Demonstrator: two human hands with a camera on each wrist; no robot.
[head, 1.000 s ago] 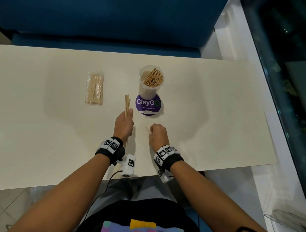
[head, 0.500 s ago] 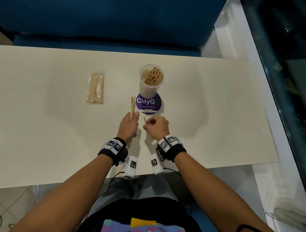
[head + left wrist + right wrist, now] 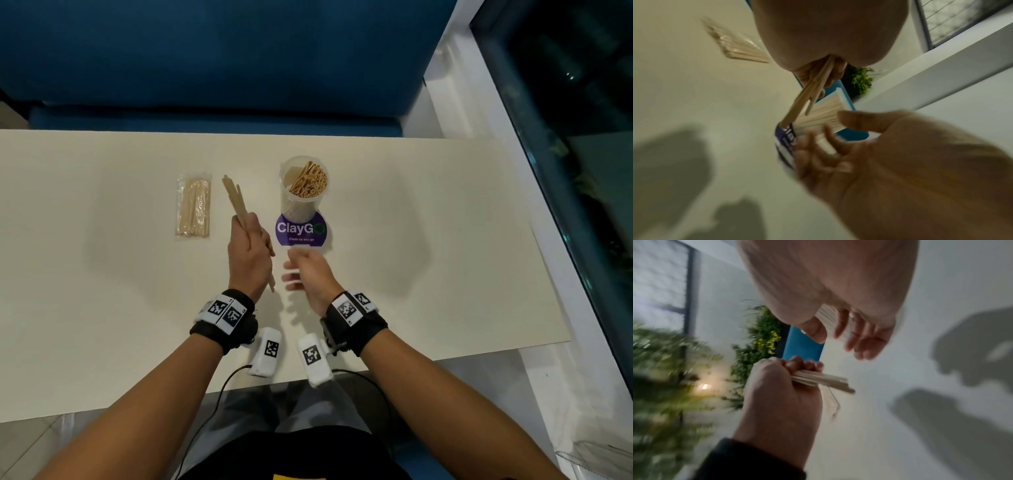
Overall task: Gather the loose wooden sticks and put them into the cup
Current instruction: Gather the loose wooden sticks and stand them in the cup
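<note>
My left hand grips a bundle of flat wooden sticks, tilted with the upper ends leaning left, just left of the cup. The clear plastic cup stands upright on a purple ClayGo sticker and holds many sticks. My right hand hovers beside the left, blurred, fingers spread and holding nothing. In the right wrist view the left hand is curled round the sticks. The left wrist view shows the sticks and the open right hand.
A sealed clear packet of sticks lies left of the cup. The cream table ends close to my body. A blue bench runs behind the table, and a white ledge with dark glass lies to the right.
My right hand brought a single stick to the left hand and let go; its fingers are now spread. The left hand has risen and tilted its bundle to the left.
</note>
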